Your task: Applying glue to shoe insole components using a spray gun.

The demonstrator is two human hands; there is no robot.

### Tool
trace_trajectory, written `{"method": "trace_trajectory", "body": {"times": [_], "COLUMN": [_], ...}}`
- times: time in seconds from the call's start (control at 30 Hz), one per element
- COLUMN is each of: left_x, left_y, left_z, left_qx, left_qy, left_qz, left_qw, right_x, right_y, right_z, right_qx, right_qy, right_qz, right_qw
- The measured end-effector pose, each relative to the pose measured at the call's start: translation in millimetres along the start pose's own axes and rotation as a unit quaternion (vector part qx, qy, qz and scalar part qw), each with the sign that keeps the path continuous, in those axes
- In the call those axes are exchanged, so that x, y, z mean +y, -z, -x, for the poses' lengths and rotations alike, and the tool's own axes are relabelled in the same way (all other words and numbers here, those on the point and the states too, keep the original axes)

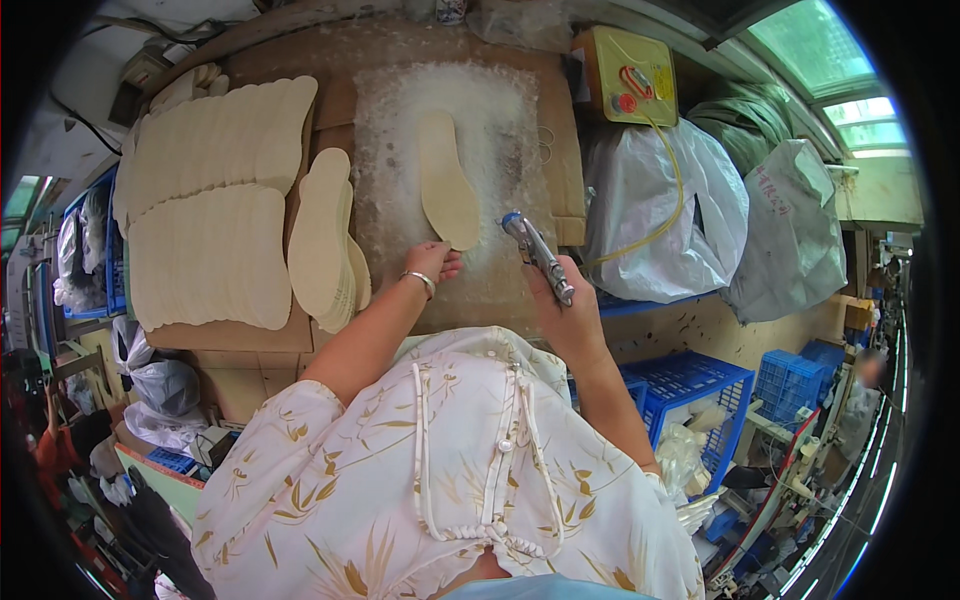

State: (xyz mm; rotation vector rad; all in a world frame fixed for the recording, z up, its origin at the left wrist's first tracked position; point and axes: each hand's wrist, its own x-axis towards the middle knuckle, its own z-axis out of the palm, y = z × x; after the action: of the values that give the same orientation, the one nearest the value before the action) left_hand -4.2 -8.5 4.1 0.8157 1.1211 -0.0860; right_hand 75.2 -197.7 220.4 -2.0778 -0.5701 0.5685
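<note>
Insole stacks (325,240) crowd left; board (500,120) open rightward.

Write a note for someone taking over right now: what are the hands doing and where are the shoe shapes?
Left hand: fingers press the heel end of the single insole lying on the white-crusted board.
Right hand: gripping the spray gun, nozzle beside the insole's heel.
Elsewhere: a small insole stack left of the board, fanned insole rows further left.
Done or left: I cannot tell which insoles are sprayed.
</note>
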Motion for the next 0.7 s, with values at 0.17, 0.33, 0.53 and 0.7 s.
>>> {"method": "trace_trajectory", "body": {"times": [0.17, 0.33, 0.53, 0.7], "left_x": [-2.3, -2.0, -2.1, -4.4], "left_y": [1.1, 1.0, 1.5, 1.4], "left_z": [-1.8, -0.8, 0.2, -0.9], "left_qx": [0.0, -0.005, -0.004, -0.007], "left_qy": [0.003, 0.0, -0.001, -0.004], "left_qz": [0.0, -0.002, -0.005, -0.007], "left_qw": [1.0, 1.0, 1.0, 1.0], "right_x": [-1.4, 2.5, -0.6, 7.3], "right_y": [2.8, 1.2, 3.8, 3.9], "right_z": [12.7, 10.3, 21.1, 21.1], "right_qx": [-0.033, -0.03, -0.046, -0.016], "right_qy": [0.018, 0.008, 0.016, -0.009], "right_qz": [0.007, 0.004, 0.015, 0.022], "right_qw": [0.999, 0.999, 0.999, 1.0]}}
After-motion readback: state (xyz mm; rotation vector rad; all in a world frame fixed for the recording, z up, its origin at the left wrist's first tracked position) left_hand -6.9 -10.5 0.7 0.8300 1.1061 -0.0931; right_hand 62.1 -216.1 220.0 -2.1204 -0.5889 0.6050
